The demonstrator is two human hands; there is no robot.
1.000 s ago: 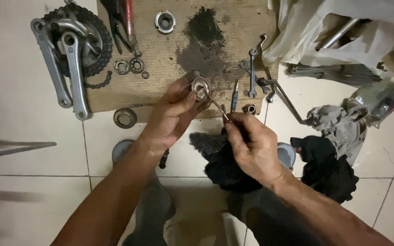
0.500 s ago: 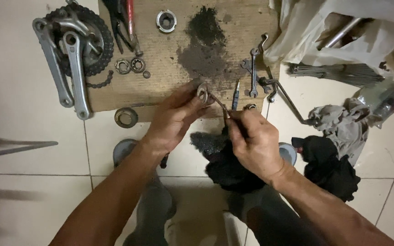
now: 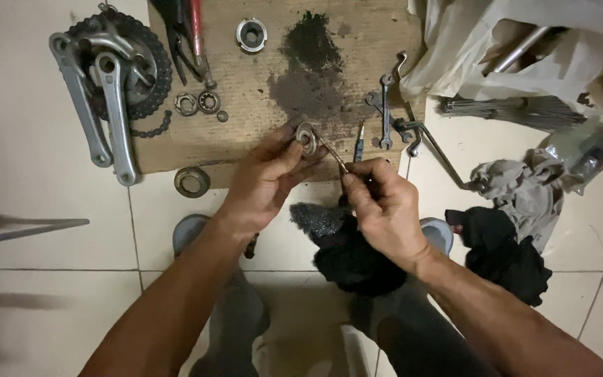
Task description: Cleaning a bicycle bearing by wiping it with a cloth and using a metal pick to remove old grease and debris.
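Left hand (image 3: 266,181): fingers pinch a small round metal ring part (image 3: 306,137), held upright over the near edge of the cardboard sheet (image 3: 259,105), centre of scene.
Right hand (image 3: 382,206): fingers pressed together around a thin metal pick (image 3: 332,155), its tip touching the ring part; a black rag (image 3: 350,251) lies under this hand.
Cardboard sheet, on the tiled floor (image 3: 36,279): dark grease patch (image 3: 308,77) at centre.
Crank arms with chainring (image 3: 109,77): far left.
Two bearing rings (image 3: 197,103): just right of the chainring.
Flat wrench (image 3: 385,112): right of the grease patch.
Grey rag (image 3: 518,185): right.
White plastic bag (image 3: 525,42): far right.
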